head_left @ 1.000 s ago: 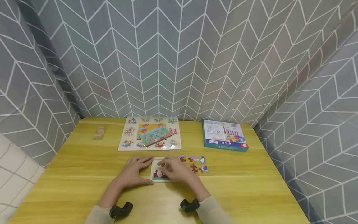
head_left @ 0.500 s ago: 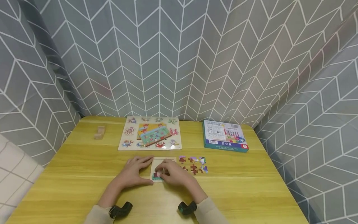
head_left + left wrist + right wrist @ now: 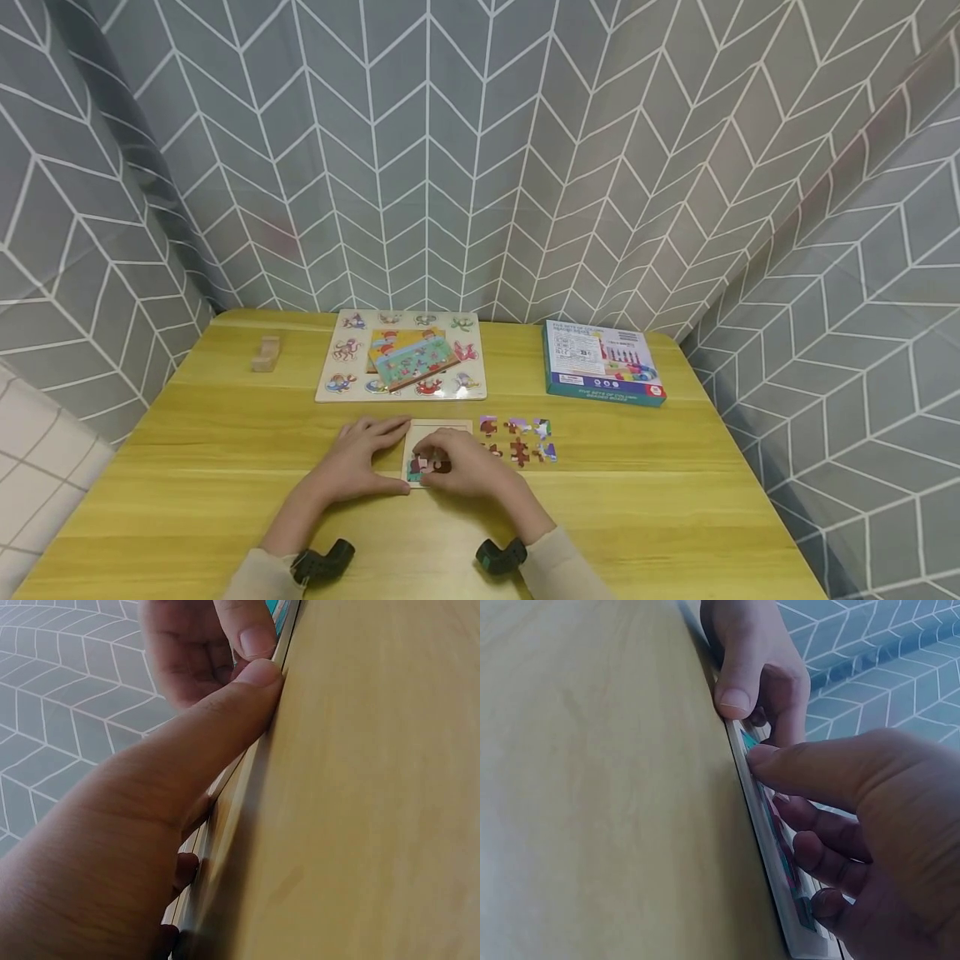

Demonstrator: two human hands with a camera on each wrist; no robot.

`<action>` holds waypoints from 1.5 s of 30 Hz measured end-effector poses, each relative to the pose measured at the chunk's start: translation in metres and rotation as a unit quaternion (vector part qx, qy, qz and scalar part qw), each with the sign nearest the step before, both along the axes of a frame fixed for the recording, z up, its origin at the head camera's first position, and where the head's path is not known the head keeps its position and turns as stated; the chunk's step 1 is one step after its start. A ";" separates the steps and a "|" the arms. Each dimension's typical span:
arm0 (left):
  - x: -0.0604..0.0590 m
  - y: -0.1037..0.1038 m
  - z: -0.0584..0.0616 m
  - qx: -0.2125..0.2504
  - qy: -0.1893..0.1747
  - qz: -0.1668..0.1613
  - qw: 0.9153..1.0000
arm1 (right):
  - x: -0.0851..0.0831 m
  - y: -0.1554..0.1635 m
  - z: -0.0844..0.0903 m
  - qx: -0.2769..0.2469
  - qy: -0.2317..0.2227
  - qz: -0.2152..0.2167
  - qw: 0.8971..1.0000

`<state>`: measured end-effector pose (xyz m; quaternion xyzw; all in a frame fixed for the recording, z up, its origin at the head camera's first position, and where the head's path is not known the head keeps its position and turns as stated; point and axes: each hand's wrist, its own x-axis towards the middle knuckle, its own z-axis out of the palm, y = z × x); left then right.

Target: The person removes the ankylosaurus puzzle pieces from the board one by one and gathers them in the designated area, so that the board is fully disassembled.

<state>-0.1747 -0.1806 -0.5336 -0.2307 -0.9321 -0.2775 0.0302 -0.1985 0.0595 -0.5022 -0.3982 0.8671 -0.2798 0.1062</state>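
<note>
A small wooden puzzle tray (image 3: pixel 465 427) lies on the table before me, with some picture pieces (image 3: pixel 423 462) along its lower part. My left hand (image 3: pixel 357 462) rests along the tray's left side, thumb at the near corner and straight fingers toward the far corner. The left thumb (image 3: pixel 225 705) touches the tray's edge in the left wrist view. Over the tray bends my right hand (image 3: pixel 468 462). Its thumb (image 3: pixel 795 761) touches the picture pieces near the tray's edge, and its fingertips rest loosely over the pieces. The right hand covers part of the tray.
Several loose jigsaw pieces (image 3: pixel 519 450) lie right of the tray. Behind stands a larger animal puzzle board (image 3: pixel 330 387) with two picture boards (image 3: pixel 416 364) on it. A boxed set (image 3: pixel 603 362) is at the back right, small wooden blocks (image 3: pixel 266 354) at the back left.
My right hand has moved a little left and lower over the tray, and its thumb now lies at the pieces near the lower left. The left hand keeps its place.
</note>
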 end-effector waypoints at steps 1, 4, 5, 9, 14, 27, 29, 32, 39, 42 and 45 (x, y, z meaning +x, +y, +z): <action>0.000 0.000 0.000 0.000 -0.002 0.000 1.000 | 0.000 0.000 0.000 0.001 -0.001 0.001 1.000; 0.000 -0.001 0.002 0.000 -0.005 0.001 1.000 | -0.001 0.000 -0.001 0.000 0.000 0.002 1.000; 0.000 -0.001 0.002 -0.001 -0.005 0.001 1.000 | -0.001 0.000 -0.001 0.000 0.003 0.003 1.000; 0.000 -0.001 0.001 -0.002 -0.002 0.001 1.000 | -0.002 0.000 -0.001 -0.002 0.004 0.008 1.000; 0.000 -0.001 0.000 -0.006 -0.001 0.000 1.000 | -0.001 0.001 -0.001 -0.002 0.002 0.009 1.000; 0.002 0.002 -0.001 -0.003 -0.011 0.003 1.000 | 0.018 0.033 0.007 -0.022 0.008 -0.069 0.997; 0.002 0.002 0.000 0.002 -0.015 0.004 1.000 | 0.024 0.044 0.009 -0.031 0.006 -0.090 0.995; 0.001 0.001 0.001 0.004 -0.021 0.006 1.000 | 0.031 0.062 0.008 -0.040 0.010 -0.118 0.992; 0.000 -0.001 0.002 -0.002 -0.012 0.007 1.000 | 0.042 0.090 0.001 -0.045 0.038 -0.139 0.989; 0.001 0.000 0.002 -0.001 -0.007 0.005 1.000 | 0.046 0.096 -0.002 -0.045 0.039 -0.141 0.988; 0.001 0.000 0.000 -0.002 -0.006 0.004 1.000 | 0.050 0.099 -0.005 -0.048 0.028 -0.136 0.989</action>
